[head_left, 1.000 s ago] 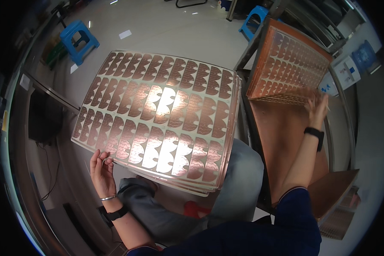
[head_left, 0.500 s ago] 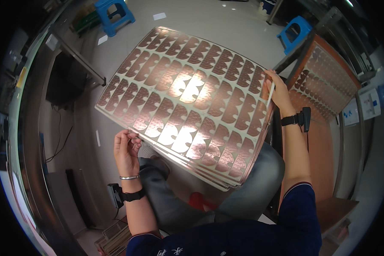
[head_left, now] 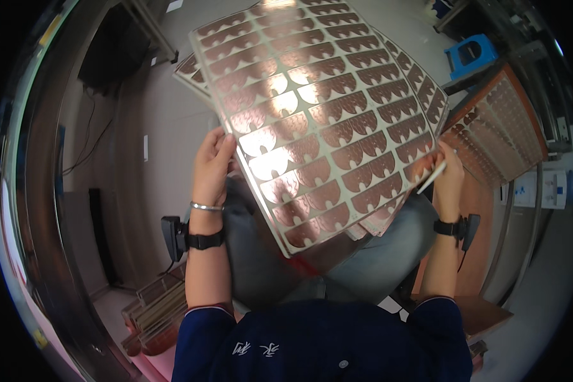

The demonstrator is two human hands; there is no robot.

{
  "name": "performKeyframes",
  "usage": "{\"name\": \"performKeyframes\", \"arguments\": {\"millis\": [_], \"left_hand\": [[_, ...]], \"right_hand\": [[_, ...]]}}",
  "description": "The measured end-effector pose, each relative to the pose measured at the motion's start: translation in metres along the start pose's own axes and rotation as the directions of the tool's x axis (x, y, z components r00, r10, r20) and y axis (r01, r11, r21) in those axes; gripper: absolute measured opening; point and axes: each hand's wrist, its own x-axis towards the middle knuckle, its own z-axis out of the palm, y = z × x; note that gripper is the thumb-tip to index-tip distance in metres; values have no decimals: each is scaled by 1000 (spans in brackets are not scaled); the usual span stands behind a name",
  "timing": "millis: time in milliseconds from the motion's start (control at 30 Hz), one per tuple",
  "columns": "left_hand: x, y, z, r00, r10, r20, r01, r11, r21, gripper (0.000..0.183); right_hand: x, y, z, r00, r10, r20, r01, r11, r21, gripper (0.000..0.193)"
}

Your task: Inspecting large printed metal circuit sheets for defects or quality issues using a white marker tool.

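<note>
A large thin pale panel point(head_left: 347, 95), printed with rows of coppery-brown rounded shapes, slopes over my lap. My left hand point(head_left: 211, 169) grips its left edge, thumb on top and the other fingers mostly underneath. At the panel's lower right corner, my right hand point(head_left: 450, 179) is closed with the edge between its fingers. That same hand also holds a thin white stick point(head_left: 431, 177). Beneath the top panel lies a stack of similar panels point(head_left: 421, 83), turned at a different angle, so its corners stick out on both sides. Bright glare covers part of the top panel.
An orange-framed panel point(head_left: 500, 124) leans at the right, by a metal frame. Behind it stands a blue plastic stool point(head_left: 471, 56). Several stacked boards point(head_left: 162, 312) sit low at my left. A long dark metal-edged bench point(head_left: 48, 210) runs along the left side.
The top panel has turned clockwise away from the stack below and shifted toward the far side. My left hand has moved up and taken its left edge; my right hand has moved slightly right and down.
</note>
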Motion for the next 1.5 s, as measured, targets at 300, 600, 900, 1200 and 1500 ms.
{"name": "performKeyframes", "arguments": {"millis": [300, 600, 900, 1200, 1500], "left_hand": [[-1, 1, 32, 970, 244, -25, -240, 922, -305, 46], [15, -8, 22, 951, 268, -154, -300, 923, -242, 41], [3, 12, 19, 916, 393, -75, -399, 881, -253, 51], [0, 14, 15, 873, 487, -16, -449, 793, -412, 53], [-4, 20, 15, 859, 513, 10, -446, 757, -477, 52]], "right_hand": [[1, 28, -13, 996, 79, -45, -56, 920, 388, 20], [-39, -4, -4, 946, -273, -174, 257, 960, -112, 25], [-46, 7, -7, 993, -17, -113, 34, 987, 154, 26], [-43, 14, -25, 948, 263, 177, -288, 480, 828, 35], [-47, -12, -34, 896, 404, 184, -313, 281, 907, 46]]}}
